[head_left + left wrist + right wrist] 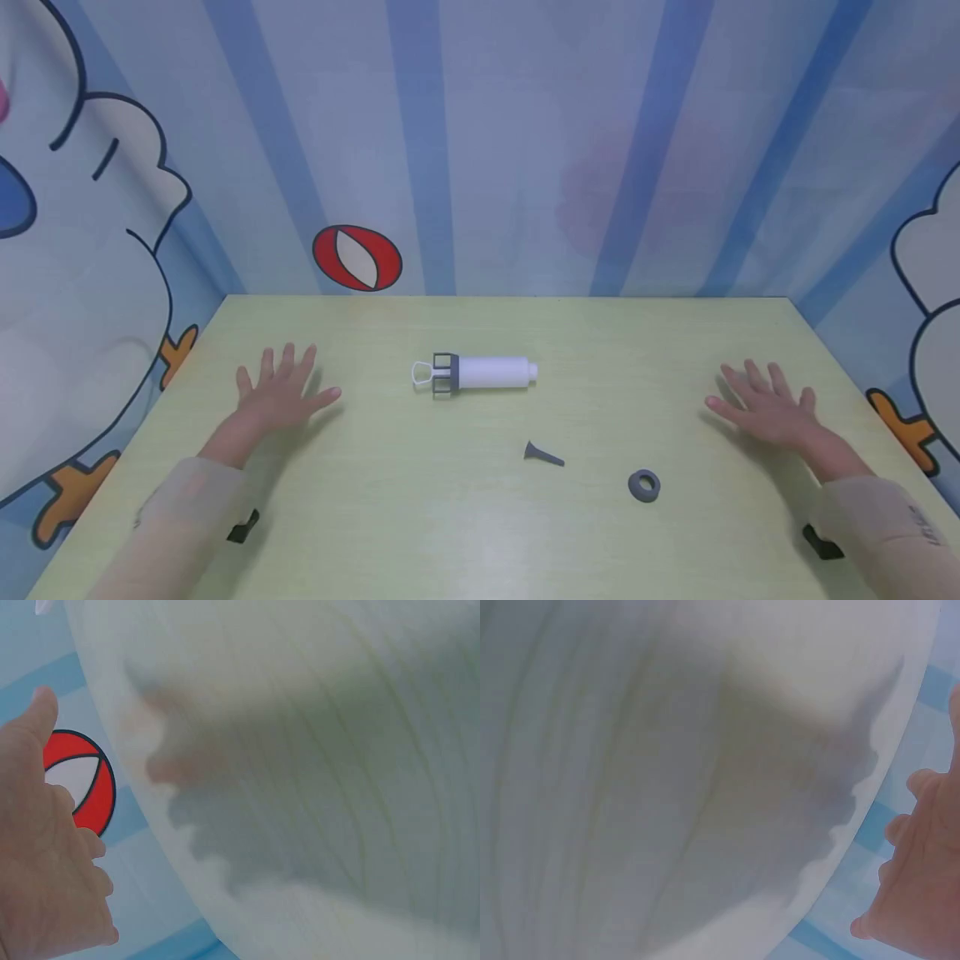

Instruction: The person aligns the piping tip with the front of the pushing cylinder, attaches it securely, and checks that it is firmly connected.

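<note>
On the table's left side my left hand (277, 400) is spread, palm down, holding nothing. My right hand (772, 410) is spread the same way at the right side, also holding nothing. Between them lies a large white syringe (493, 372) with a grey collar and a white loop handle pointing left. Nearer to me is a small grey nozzle (543, 455) with a flared end. A grey ring (644, 486) lies flat to its right. In the wrist views the left palm (52, 862) and right palm (922, 877) show only at the frame edges.
The pale wood-grain table (420, 517) ends at a blue striped backdrop (517, 150). Printed cartoon figures cover the side panels, and a red and white ball (357, 258) is printed behind the table's far edge. Both forearms come in from the near corners.
</note>
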`<state>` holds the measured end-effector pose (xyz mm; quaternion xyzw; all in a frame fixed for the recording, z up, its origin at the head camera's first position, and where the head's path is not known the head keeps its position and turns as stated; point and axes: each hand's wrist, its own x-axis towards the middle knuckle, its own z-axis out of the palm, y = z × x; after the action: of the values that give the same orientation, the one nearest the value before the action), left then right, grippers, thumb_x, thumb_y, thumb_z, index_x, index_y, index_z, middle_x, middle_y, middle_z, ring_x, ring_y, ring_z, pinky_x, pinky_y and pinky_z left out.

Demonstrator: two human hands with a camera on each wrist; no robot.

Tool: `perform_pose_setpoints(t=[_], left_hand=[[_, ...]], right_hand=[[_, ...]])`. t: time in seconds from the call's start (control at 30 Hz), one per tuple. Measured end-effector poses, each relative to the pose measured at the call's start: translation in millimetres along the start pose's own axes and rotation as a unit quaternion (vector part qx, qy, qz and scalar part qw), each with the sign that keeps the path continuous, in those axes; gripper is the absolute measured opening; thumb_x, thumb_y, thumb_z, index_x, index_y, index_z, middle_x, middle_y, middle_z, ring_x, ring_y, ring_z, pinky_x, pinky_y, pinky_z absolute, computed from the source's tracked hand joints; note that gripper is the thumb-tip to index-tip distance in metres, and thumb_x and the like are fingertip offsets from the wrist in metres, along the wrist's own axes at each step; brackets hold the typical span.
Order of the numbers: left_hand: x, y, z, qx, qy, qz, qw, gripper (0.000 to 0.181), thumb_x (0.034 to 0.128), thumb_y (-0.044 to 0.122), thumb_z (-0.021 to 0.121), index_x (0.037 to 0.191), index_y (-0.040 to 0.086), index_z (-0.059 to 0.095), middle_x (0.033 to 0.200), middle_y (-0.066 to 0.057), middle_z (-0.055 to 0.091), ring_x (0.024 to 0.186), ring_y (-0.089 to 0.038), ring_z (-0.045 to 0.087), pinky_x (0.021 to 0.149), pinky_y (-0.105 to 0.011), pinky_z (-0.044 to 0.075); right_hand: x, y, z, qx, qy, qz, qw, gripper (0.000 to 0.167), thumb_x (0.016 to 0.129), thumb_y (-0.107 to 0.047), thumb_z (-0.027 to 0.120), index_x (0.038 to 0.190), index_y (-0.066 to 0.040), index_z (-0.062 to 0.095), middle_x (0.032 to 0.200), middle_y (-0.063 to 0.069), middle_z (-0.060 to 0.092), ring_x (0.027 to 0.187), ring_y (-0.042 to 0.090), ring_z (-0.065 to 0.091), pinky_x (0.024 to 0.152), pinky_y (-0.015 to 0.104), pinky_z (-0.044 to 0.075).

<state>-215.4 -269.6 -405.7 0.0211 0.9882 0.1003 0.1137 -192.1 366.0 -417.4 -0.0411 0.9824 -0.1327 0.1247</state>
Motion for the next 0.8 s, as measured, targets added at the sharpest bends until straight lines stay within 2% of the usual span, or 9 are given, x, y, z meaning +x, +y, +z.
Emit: perform_pose_setpoints(t=[0.13,0.47,0.57,0.7,0.8], left_hand=[[-2.7,15.1,-2.3,0.010,0.010,0.016,0.9998,0.096,0.0762,0.070,0.038,0.143,0.009,0.004,0.144,-0.028,-0.004,0.128,-0.049,-0.011,0.091,-0.068,-0.015],[-3.3,63.0,-3.3,0.041,0.057,0.098,0.9927,0.084,0.0805,0.059,0.045,0.143,0.015,0.011,0.147,-0.019,0.004,0.132,-0.043,-0.005,0.097,-0.065,-0.007],[-1.7,74.9,-1.7,0.041,0.076,0.130,0.9878,0.081,0.0807,0.056,0.048,0.143,0.016,0.015,0.148,-0.017,0.008,0.133,-0.040,-0.002,0.098,-0.065,-0.004],[-1.0,88.5,1.5,0.033,0.106,0.178,0.9777,0.076,0.0814,0.051,0.051,0.141,0.016,0.021,0.147,-0.015,0.015,0.134,-0.037,0.005,0.100,-0.063,0.002],[-2.4,99.1,4.5,0.024,0.112,0.212,0.9705,0.071,0.0824,0.048,0.051,0.140,0.016,0.025,0.146,-0.013,0.019,0.134,-0.035,0.013,0.101,-0.061,0.008]], right_hand=[[0.2,-7.4,-0.5,-0.010,0.007,-0.010,0.9999,0.082,0.085,-0.063,0.032,0.143,-0.012,0.003,0.143,0.028,-0.005,0.126,0.049,-0.016,0.084,0.073,-0.010],[1.2,-37.1,-0.5,-0.003,0.048,-0.075,0.9960,0.077,0.086,-0.055,0.040,0.143,-0.014,0.008,0.145,0.025,0.001,0.130,0.046,-0.011,0.087,0.073,-0.001],[-1.0,-44.2,-0.3,0.000,0.055,-0.089,0.9945,0.078,0.086,-0.053,0.043,0.143,-0.012,0.010,0.145,0.025,0.002,0.130,0.047,-0.008,0.087,0.073,0.001],[-4.1,-51.3,1.6,0.016,0.058,-0.105,0.9926,0.078,0.085,-0.050,0.047,0.143,-0.012,0.013,0.145,0.025,0.004,0.131,0.047,-0.005,0.088,0.072,0.004],[-5.9,-55.4,3.6,0.035,0.060,-0.120,0.9903,0.076,0.084,-0.047,0.050,0.142,-0.011,0.015,0.145,0.025,0.006,0.131,0.046,-0.002,0.088,0.072,0.006]])
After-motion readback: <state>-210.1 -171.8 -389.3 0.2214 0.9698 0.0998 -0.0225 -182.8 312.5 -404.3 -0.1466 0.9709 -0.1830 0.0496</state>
